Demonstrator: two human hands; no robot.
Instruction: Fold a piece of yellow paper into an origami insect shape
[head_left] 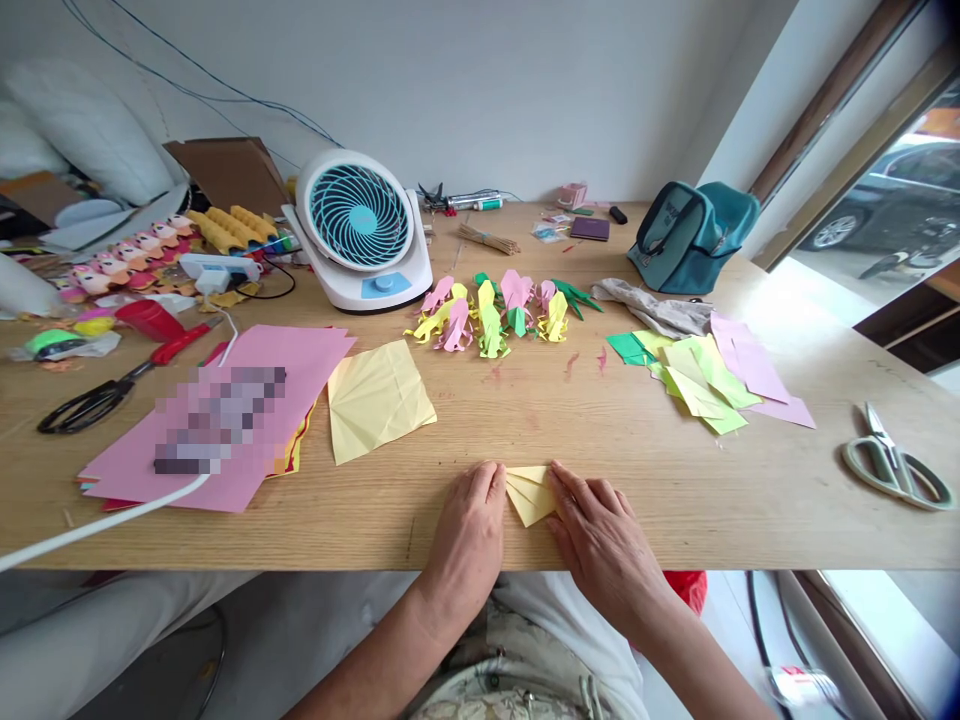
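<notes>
A small piece of folded pale yellow paper (pixel 529 497) lies near the front edge of the table, with crease lines fanning across it. My left hand (pixel 471 520) has its fingers pressed together on the paper's left corner. On the right side, my right hand (pixel 600 520) grips the edge, index finger on top and thumb tucked by the lower side. The paper under the fingertips is hidden. A larger creased yellow sheet (pixel 381 402) rests to the left, beyond my left hand.
Several folded paper figures (pixel 491 315) stand mid-table before a fan (pixel 364 230). At left are pink sheets (pixel 300 365) under a blurred device, a white cable (pixel 112 522) and black-handled scissors (pixel 94 402). At right are paper pieces (pixel 697 380), grey-handled scissors (pixel 896 465) and a teal bag (pixel 690 240).
</notes>
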